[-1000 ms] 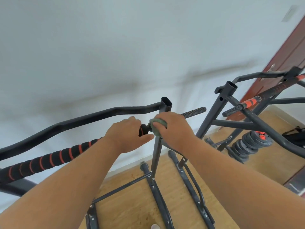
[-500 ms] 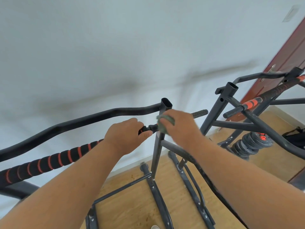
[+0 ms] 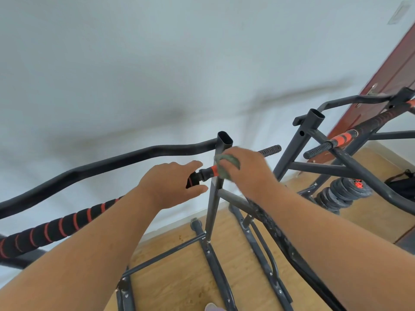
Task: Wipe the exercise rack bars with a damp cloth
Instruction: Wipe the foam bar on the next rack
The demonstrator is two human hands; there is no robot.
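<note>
1. Two bare forearms reach forward from the bottom edge; below them lies a pale wood-grain floor crossed by the rack's flat grey base rails, which are bolted at the joints
2. The left hand curls round the end of the black foam grip, a padded sleeve ringed with thin orange bands, thumb underneath and fingers over the top
3. The right hand clutches a crumpled grey-green cloth and presses it onto the horizontal bar, where smooth black metal meets an orange band, just beside the upright post
4. That post is a matte grey oval tube, open at its top; beyond the right hand the bar ends in a ribbed black grip
5. A long smooth black curved bar sweeps away leftwards from the post's top
6. Further right stands a second grey upright with a ribbed orange-and-black handle, and black weight plates are stacked on the floor behind it
7. Farthest off are a plain white wall and a dark red door
8. Against half a second ago, the cloth hand has slid a little rightwards along the bar, baring the orange band; the left hand's grasp is unchanged
</note>
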